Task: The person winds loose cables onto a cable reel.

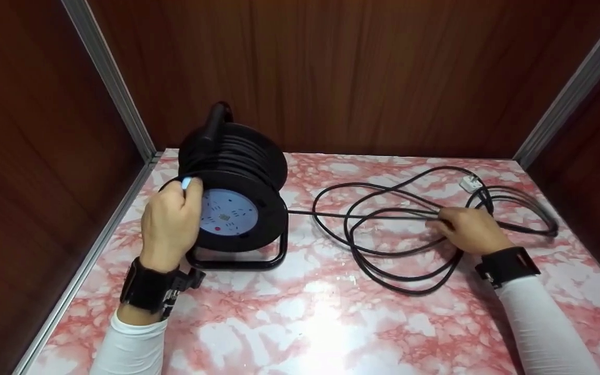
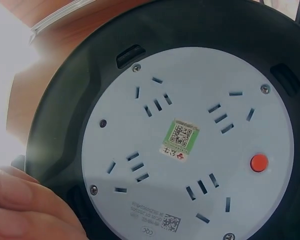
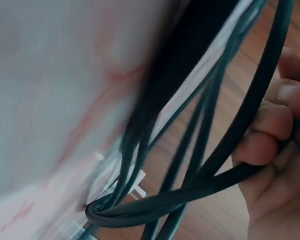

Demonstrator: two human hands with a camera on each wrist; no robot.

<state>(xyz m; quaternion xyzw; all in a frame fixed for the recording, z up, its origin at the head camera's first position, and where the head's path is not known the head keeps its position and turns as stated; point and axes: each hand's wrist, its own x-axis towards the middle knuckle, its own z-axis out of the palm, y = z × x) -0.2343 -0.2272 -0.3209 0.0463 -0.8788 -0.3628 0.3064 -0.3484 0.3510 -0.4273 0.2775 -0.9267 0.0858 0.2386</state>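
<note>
A black cable reel (image 1: 245, 161) stands at the left on a tubular frame, with cable wound on its drum. Its pale blue socket panel (image 2: 180, 140) faces me and carries a red button (image 2: 259, 163). My left hand (image 1: 170, 221) grips a light blue crank knob (image 1: 186, 183) at the upper left of the front flange; most of the knob is hidden by the fingers. At the right, my right hand (image 1: 469, 229) holds a part of the loose black cable (image 1: 412, 293). In the right wrist view its curled fingers (image 3: 270, 120) wrap round that cable.
A white plug (image 1: 470, 183) lies among the loops behind the right hand. One cable run spans from the reel to the loops. Brown wood-look walls (image 1: 373, 78) enclose the red-and-white marbled table (image 1: 258, 317) at the back and both sides.
</note>
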